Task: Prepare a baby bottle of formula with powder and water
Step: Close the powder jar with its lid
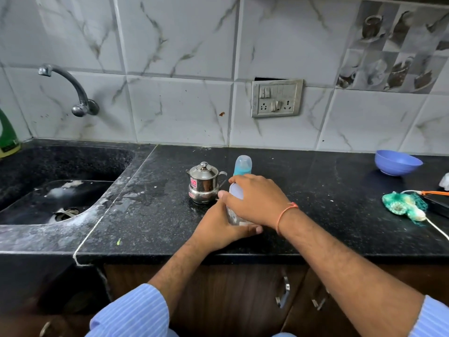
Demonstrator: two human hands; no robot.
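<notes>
A clear plastic container (233,215) with a pale lid (236,190) stands on the black counter (315,215) in front of me. My left hand (218,229) grips its lower body. My right hand (255,200) curls over its lid from above. Behind them stands a baby bottle with a blue collar and a clear cap (242,165), mostly hidden by my right hand. A small lidded steel pot (203,182) with a handle sits just left of the bottle. What the container holds is hard to tell.
A black sink (58,190) with a wall tap (73,91) lies to the left. A blue bowl (397,162) sits at the back right, with a green mesh scrubber (403,205) and a white cord (437,229) nearer. A switch and socket panel (277,98) is on the tiled wall.
</notes>
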